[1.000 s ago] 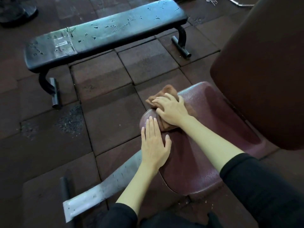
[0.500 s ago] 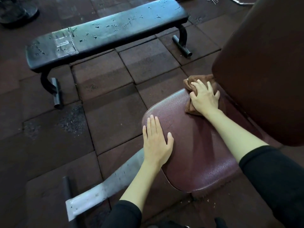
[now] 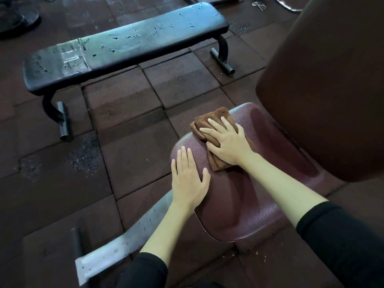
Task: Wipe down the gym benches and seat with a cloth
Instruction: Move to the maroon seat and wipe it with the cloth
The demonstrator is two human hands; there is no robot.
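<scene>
A maroon padded seat (image 3: 245, 204) lies in front of me, with its tall maroon backrest (image 3: 324, 84) rising on the right. A folded brown cloth (image 3: 209, 121) lies on the seat's far left edge. My right hand (image 3: 226, 142) presses flat on the cloth with the fingers spread. My left hand (image 3: 188, 177) rests flat on the seat's left rim, fingers straight, holding nothing. A worn black flat bench (image 3: 124, 46) stands on the floor further away, its cover cracked and taped.
Dark rubber floor tiles (image 3: 133, 154) lie between the seat and the black bench. A grey metal frame bar (image 3: 124, 244) runs out from under the seat at lower left. Weight plates (image 3: 14, 19) sit at the top left corner.
My right hand has slid the cloth from the seat's far end by the backrest back toward the left front edge. My left hand has stayed flat on the rim.
</scene>
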